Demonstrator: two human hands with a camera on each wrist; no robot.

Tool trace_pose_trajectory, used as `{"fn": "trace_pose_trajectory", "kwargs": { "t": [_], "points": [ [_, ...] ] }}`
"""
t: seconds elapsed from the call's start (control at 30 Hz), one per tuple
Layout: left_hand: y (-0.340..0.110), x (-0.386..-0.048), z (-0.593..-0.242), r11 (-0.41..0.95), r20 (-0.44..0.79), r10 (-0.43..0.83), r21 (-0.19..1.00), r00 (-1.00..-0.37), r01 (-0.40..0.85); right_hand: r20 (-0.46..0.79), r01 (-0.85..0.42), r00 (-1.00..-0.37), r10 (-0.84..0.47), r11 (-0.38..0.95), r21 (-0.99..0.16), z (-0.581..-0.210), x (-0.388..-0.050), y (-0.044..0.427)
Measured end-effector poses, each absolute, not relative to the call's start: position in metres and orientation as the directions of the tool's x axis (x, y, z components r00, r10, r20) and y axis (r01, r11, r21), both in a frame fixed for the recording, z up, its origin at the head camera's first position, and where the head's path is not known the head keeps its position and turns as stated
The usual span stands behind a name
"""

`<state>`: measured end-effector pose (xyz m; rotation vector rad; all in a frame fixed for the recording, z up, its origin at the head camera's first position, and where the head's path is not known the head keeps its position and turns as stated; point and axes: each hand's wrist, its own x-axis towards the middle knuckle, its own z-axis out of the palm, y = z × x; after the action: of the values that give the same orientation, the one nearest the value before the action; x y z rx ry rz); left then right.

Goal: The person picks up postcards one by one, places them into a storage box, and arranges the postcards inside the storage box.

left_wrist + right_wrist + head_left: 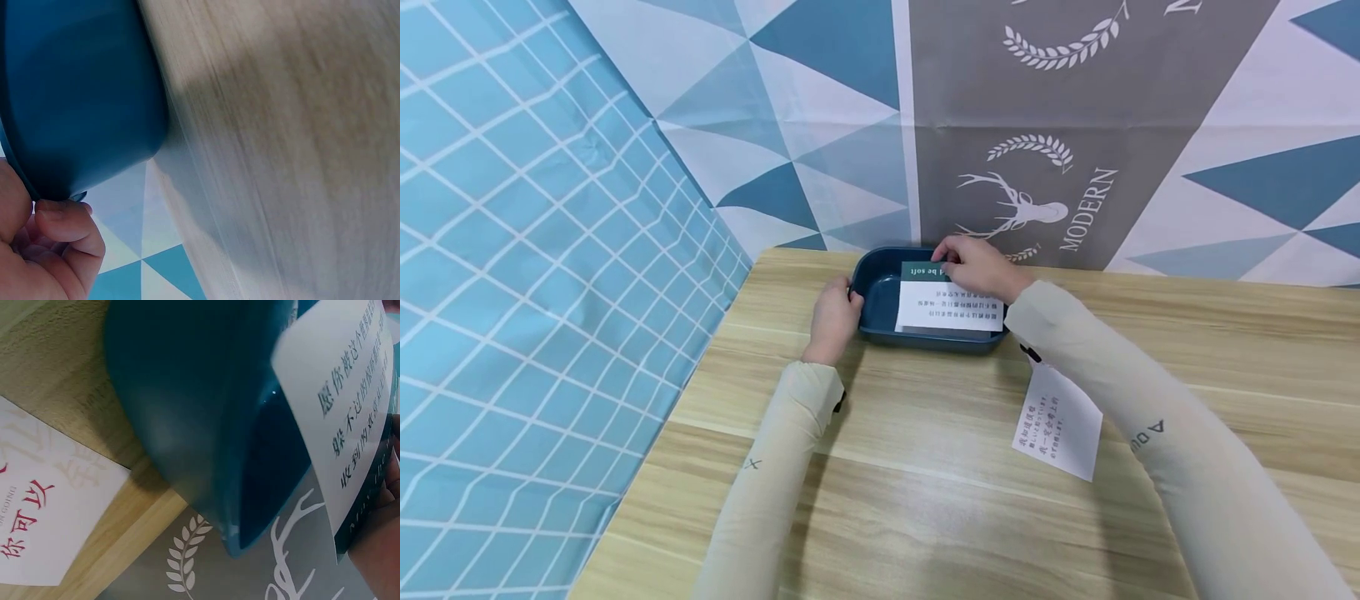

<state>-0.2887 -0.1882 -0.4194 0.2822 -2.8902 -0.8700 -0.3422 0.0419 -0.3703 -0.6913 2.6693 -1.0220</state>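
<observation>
A dark blue rectangular tray [880, 307] stands at the table's back edge. My left hand [835, 321] pinches its left rim between thumb and fingers; in the left wrist view the hand [53, 253] is at the rim of the tray [81, 94]. A white card with a dark green band [951, 307] lies over the tray's right part, its green edge pinched by my right hand [981, 267]. In the right wrist view the card [337, 394] slants across the opening of the tray [181, 406], with fingertips [390, 487] at its green edge.
On the wooden table [910, 467], a white card with printed characters [1060, 423] lies partly beneath the right forearm. A patterned backdrop [842, 125] rises right behind the tray, and a blue gridded cloth [535, 250] stands along the left side.
</observation>
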Motion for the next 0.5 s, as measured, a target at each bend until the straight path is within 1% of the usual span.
{"fn": "trace_pose_trajectory", "kwargs": {
  "t": [0.13, 0.33, 0.5],
  "points": [
    [-0.188, -0.289, -0.420, 0.814, 0.053, -0.210, 0.563, -0.976, -0.144, -0.026, -0.350, -0.871, -0.491, 0.656, -0.669, -0.375, -0.342, 0.042],
    [-0.189, -0.289, -0.422, 0.820, 0.060, -0.213, 0.553, -0.975, -0.145, -0.004, -0.369, -0.865, -0.501, 0.643, -0.671, -0.381, -0.342, 0.041],
    [-0.188, -0.289, -0.421, 0.823, 0.060, -0.208, 0.551, -0.976, -0.141, -0.015, -0.365, -0.864, -0.503, 0.646, -0.670, -0.383, -0.343, 0.041]
  ]
}}
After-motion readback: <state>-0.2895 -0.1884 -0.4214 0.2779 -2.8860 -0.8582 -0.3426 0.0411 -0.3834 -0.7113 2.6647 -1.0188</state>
